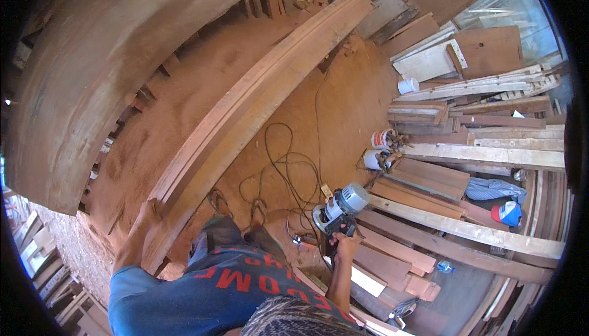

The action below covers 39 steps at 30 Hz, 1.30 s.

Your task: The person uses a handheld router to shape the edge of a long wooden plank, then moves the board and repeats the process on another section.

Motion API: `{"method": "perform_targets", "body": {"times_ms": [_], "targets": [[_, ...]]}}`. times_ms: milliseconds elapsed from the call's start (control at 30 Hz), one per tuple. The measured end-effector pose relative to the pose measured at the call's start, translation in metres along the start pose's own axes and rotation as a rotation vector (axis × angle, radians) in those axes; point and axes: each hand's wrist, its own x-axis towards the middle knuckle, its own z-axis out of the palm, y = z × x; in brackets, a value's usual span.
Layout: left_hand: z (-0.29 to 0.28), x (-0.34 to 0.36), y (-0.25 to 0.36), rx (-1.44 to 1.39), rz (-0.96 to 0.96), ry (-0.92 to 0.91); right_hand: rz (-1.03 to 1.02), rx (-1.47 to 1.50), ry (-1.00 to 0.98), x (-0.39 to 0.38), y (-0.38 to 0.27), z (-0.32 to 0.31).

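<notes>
My right hand (pixel 345 244) is wrapped around the dark handle of a router (pixel 341 207) with a silver motor body and a round base, held off to my right above the floor. Its base faces left, and nothing touches it there. On the other side, my left hand (pixel 149 213) grips the near end of a long, reddish wooden board (pixel 245 92) with a stepped, grooved edge. That board lies along a wider plank (pixel 257 115), running diagonally away from me to the far right. The left fingertips are partly hidden against the wood.
A dark power cord (pixel 287 159) loops across the sawdust-covered floor by my feet. Stacked boards (pixel 423 225) line the right side, with white buckets (pixel 373 159) and a red-and-blue cap (pixel 508 213). A large flat panel (pixel 110 60) fills the far left. A water bottle (pixel 446 267) lies lower right.
</notes>
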Motion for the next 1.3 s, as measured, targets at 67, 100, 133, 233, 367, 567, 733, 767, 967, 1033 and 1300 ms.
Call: {"method": "perform_targets", "body": {"times_ms": [67, 100, 133, 233, 367, 567, 733, 767, 967, 1033, 1300], "targets": [[-0.006, 0.016, 0.021, 0.052, 0.074, 0.057, -0.001, 0.022, -0.022, 0.000, 0.000, -0.001], [-0.006, 0.025, 0.032, 0.080, 0.039, 0.068, 0.008, -0.020, -0.002, -0.001, 0.000, -0.002], [0.000, 0.035, 0.045, 0.146, -0.004, 0.071, -0.002, -0.044, -0.004, 0.001, -0.002, -0.001], [0.030, 0.061, 0.084, 0.136, -0.023, 0.225, -0.020, -0.067, -0.018, 0.004, -0.008, 0.002], [0.084, 0.078, 0.141, 0.322, 0.083, 0.215, -0.026, -0.035, -0.099, 0.010, -0.028, 0.014], [0.090, 0.085, 0.168, 0.333, 0.015, 0.271, -0.021, -0.030, -0.143, 0.020, -0.041, 0.039], [0.078, 0.108, 0.156, 0.222, 0.056, 0.142, -0.022, -0.035, -0.168, 0.032, -0.032, 0.020], [0.079, 0.105, 0.152, 0.230, 0.162, 0.185, 0.002, -0.140, -0.155, 0.033, -0.030, 0.014], [0.082, 0.066, 0.130, 0.347, 0.070, 0.162, 0.090, -0.216, -0.321, 0.025, -0.031, -0.007], [0.087, 0.055, 0.120, 0.372, 0.080, 0.208, 0.073, -0.264, -0.285, 0.023, -0.034, -0.006], [0.116, -0.026, 0.054, 0.282, 0.102, 0.394, 0.019, -0.313, -0.414, 0.017, -0.038, -0.007]]}}
